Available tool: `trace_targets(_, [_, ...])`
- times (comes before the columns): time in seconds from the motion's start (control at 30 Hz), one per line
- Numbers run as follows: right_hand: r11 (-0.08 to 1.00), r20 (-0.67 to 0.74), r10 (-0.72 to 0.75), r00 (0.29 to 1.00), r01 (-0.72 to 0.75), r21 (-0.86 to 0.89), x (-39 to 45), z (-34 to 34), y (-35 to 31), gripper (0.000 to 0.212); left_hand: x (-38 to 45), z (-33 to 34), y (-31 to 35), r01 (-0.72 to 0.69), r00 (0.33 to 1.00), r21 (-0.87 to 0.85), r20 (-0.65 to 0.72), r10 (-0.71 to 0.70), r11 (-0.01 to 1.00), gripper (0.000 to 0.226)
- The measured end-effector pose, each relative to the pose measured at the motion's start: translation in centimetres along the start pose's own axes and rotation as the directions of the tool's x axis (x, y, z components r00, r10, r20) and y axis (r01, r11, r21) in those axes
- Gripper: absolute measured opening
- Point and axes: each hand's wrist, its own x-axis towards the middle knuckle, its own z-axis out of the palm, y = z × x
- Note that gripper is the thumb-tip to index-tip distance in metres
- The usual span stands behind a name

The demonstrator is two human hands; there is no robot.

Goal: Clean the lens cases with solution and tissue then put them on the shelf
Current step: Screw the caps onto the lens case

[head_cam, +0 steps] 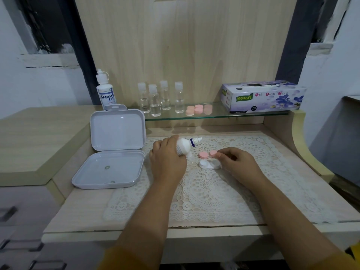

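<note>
Left hand (167,159) grips the solution bottle (184,146), nozzle tilted toward the open lens case (210,164); right hand (236,162) pinches a pink cap (213,153), keeping wells exposed.

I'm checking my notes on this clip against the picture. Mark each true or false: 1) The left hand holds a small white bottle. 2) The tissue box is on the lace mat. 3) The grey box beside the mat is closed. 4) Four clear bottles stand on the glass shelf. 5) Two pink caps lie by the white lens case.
1) True: the left hand grips the small white bottle.
2) False: the tissue box sits on the glass shelf.
3) False: the grey box is open, lid up.
4) True: four clear bottles.
5) True: pink caps beside the white lens case; the right hand touches one.
</note>
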Motion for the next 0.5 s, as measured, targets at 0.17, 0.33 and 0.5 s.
trace_targets(0.17, [0.970,0.052,0.079,0.996,-0.089,0.229,-0.3,-0.8,-0.9,0.011,0.0,-0.1,-0.2,0.032,0.998,-0.021,-0.044,-0.032,0.999,0.039])
trace_targets(0.33, [0.992,0.002,0.054,0.999,-0.054,0.112,1.0,-1.3,-1.7,0.011,0.2,-0.1,-0.4,0.076,0.993,-0.056,-0.086,-0.081,0.996,0.044])
trace_targets(0.5, [0.930,0.055,-0.144,0.988,0.154,-0.335,2.6,2.1,-3.2,0.032,0.3,0.0,-0.4,0.101,0.992,-0.070,-0.071,-0.106,0.992,0.053])
